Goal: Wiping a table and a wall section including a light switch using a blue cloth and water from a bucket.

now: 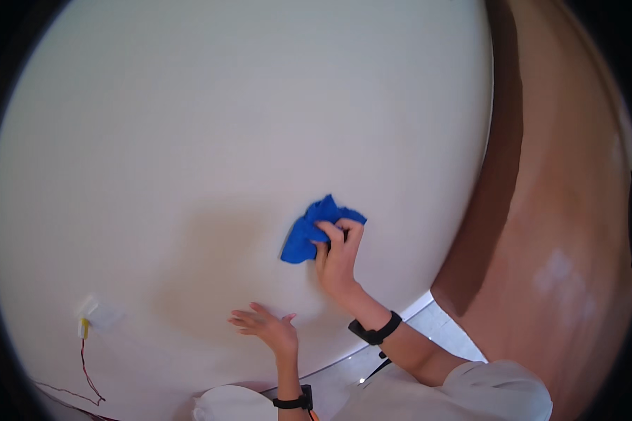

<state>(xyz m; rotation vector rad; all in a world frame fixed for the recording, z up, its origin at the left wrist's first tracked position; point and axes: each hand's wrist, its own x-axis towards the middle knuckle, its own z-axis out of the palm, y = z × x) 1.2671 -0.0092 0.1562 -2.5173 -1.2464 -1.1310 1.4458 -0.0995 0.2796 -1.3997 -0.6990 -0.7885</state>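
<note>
A blue cloth (pixel 305 237) lies bunched against a broad white surface (pixel 242 131), and my right hand (pixel 338 258) grips it with bent fingers. Lower and to the left, my left hand (pixel 266 327) holds nothing; its fingers are spread over the white surface. Whether its fingertips touch that surface I cannot tell. Each wrist wears a black band. Soft shadows fall on the surface left of both hands.
At the lower left, a small white and yellow connector (pixel 84 328) with thin red and dark wires (pixel 87 373) sits by a clear patch. A brown glossy surface (pixel 553 237) borders the right side. Pale floor (pixel 447 329) shows near my right arm.
</note>
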